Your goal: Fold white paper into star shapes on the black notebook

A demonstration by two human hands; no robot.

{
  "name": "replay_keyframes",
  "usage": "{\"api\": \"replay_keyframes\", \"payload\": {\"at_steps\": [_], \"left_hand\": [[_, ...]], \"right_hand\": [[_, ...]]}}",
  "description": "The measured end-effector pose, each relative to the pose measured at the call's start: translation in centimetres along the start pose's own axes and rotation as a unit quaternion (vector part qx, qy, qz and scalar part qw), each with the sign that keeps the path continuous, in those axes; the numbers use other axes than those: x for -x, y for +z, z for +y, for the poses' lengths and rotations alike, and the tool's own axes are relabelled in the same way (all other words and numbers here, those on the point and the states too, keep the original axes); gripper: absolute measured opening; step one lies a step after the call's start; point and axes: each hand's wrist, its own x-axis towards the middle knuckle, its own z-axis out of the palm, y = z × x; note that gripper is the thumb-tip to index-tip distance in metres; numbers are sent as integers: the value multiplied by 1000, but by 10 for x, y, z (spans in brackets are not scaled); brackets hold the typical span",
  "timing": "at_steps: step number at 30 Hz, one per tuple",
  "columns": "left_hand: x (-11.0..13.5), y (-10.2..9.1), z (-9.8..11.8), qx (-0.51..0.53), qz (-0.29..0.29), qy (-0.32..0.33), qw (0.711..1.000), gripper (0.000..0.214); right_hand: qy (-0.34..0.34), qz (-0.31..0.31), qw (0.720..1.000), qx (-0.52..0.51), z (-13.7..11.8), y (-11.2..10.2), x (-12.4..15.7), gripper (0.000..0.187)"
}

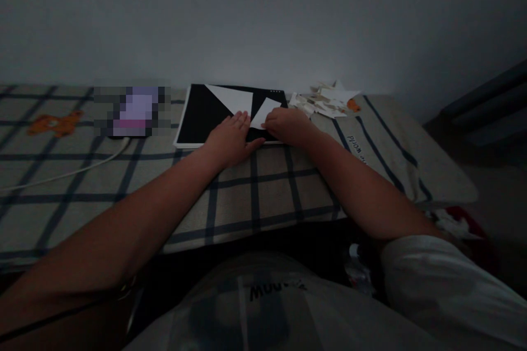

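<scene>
A sheet of white paper (236,100), partly folded into angled shapes, lies on a flat black book or pad (196,115) with white edges. My left hand (230,136) rests flat on the paper's lower part, fingers stretched out and thumb pointing right. At the paper's right flap (267,109), my right hand (286,125) has its fingers curled in and pinched at the lower edge of the flap. My hands cover the lower middle of the paper.
White folded paper pieces (325,100) are heaped right of the black book, with a small orange piece (353,105). On the left are a phone (135,112) with a white cable (93,166) and an orange cutout (56,124). Checked cloth (272,192) covers the table; a wall (263,22) stands behind.
</scene>
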Motion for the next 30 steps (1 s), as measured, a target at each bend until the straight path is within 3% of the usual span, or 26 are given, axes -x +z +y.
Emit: {"api": "replay_keyframes", "payload": {"at_steps": [7,26,30], "left_hand": [[1,-1,-1,11,1,0,1000,86],[1,4,-3,15,17,7,1000,89],[1,5,-3,6,30,5,1000,88]], "right_hand": [[-29,38,999,-20,8,6,2,36],[0,22,996,-87,15,8,5,36],[-18,67,989,-132,24,16,5,35]]}}
